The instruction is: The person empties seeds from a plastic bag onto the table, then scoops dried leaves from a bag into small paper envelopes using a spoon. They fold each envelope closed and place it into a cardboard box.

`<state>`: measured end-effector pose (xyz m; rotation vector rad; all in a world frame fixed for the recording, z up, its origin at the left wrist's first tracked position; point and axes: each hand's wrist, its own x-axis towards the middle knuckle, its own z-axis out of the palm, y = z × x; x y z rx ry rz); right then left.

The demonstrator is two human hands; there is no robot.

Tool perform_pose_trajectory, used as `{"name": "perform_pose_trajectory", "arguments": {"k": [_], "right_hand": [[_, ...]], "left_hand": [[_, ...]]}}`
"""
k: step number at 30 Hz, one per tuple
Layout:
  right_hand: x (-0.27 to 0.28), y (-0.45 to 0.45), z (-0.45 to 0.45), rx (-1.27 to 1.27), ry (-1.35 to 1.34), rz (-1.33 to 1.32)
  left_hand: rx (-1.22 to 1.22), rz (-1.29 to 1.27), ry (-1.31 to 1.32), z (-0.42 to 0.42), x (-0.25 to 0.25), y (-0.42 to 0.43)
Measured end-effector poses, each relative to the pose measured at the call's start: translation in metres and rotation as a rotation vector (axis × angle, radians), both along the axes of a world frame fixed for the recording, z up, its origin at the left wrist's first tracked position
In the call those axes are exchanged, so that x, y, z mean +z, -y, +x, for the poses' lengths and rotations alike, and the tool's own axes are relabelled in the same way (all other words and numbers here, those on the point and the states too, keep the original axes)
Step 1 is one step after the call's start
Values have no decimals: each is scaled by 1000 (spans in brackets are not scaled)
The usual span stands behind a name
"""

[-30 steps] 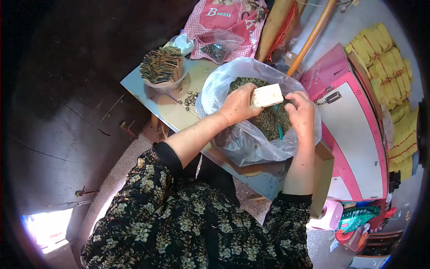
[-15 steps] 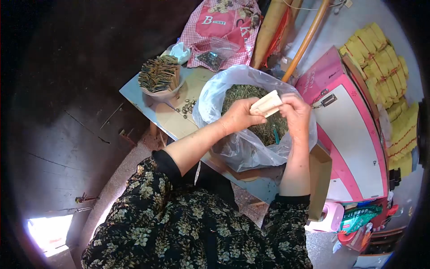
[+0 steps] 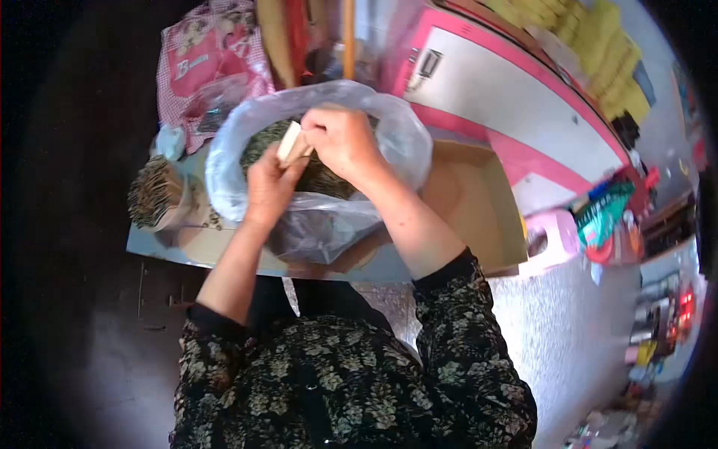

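From left to right on your tabletop: one tub stands at the near left corner, its slips packed on edge, presumably so that they support one another; they are too many and too blurred to count. One pink checked bag lies behind it. A few seeds, likewise uncountable, lie loose beside the tub. One clear plastic bag sits before you, its mouth spread wide, probably to give both hands access to the dried leaves inside. Above those leaves is one pale paper packet, tilted; held there, any spill would likely fall back into the bag. Your left hand grasps its lower end between thumb and fingers, seemingly to steady it. Your right hand has its curled fingers pinched on the upper right edge. One cardboard box adjoins at right.
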<state>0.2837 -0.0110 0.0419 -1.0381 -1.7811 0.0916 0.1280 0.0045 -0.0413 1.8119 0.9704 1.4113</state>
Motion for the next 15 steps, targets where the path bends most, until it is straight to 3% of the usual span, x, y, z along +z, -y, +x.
{"name": "perform_pose_trajectory", "arguments": {"k": [2, 4, 7, 9, 11, 13, 15], "right_hand": [[14, 16, 16, -56, -88, -50], [42, 41, 53, -97, -147, -56], [62, 70, 128, -327, -166, -75], [70, 92, 178, -573, -142, -206], [52, 95, 239, -781, -36, -280], [21, 95, 286, -881, 42, -275], [-15, 88, 327, -964, 186, -321]], "left_hand": [[-94, 9, 9, -3, 18, 19], [7, 59, -141, -20, 25, 35], [87, 327, -406, -53, 32, 74], [20, 235, -431, -79, 14, 105], [-11, 130, -430, -97, -16, 132], [-139, -271, -521, -133, -70, 150], [-206, 44, -728, -113, -39, 159]]}}
